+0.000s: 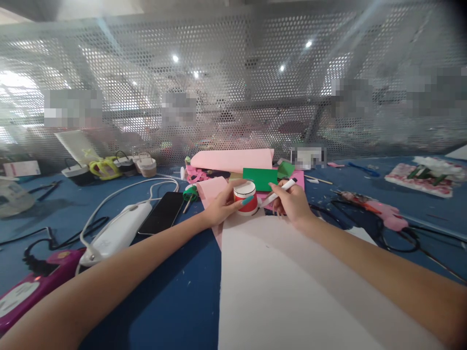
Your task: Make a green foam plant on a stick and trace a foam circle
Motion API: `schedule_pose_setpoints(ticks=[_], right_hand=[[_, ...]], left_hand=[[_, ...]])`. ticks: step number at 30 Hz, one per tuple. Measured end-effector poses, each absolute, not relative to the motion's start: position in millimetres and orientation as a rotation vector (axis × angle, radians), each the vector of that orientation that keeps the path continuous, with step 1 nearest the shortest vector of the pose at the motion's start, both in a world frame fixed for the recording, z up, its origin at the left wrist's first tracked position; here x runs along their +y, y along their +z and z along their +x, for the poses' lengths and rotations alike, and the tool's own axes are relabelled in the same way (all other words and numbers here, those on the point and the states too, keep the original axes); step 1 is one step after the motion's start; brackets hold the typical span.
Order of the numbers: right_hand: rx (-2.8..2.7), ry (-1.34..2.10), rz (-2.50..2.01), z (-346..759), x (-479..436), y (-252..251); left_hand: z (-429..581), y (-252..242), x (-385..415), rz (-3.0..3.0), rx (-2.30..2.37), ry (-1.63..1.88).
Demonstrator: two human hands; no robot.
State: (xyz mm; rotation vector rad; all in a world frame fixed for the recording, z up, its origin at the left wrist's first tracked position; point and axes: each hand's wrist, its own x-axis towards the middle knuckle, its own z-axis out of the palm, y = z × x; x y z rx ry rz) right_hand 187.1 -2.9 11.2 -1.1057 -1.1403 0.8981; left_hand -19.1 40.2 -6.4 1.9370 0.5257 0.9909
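Observation:
My left hand (pixel 222 204) is wrapped round a small red-and-white cup (pixel 244 191), which has a dark line near its top. A teal nail shows on the thumb across its front. In my right hand (pixel 292 200) is a white marker (pixel 272 197) with a black end, slanted down toward the cup's lower right side. Whether its tip touches the cup or the sheet I cannot tell. The cup stands at the far edge of a large white paper sheet (pixel 262 277). Just behind lies a green paper piece (pixel 260 179) over pink paper.
Left are a black phone (pixel 162 213), a white power strip (pixel 124 226) with cables and a purple device (pixel 47 277). A pink glue gun (pixel 375 210) with black cord lies right. Rolled pink paper (pixel 233 159) sits before a perforated metal screen (pixel 226 97).

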Motion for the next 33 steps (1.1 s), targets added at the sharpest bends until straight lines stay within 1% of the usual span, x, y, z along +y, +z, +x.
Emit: schedule_pose_setpoints(ticks=[33], right_hand=[[-1.107, 0.930, -1.103, 188.5, 7.9, 5.1]], left_hand=[[-19.2, -4.8, 40.9, 1.971, 0.519, 0.983]])
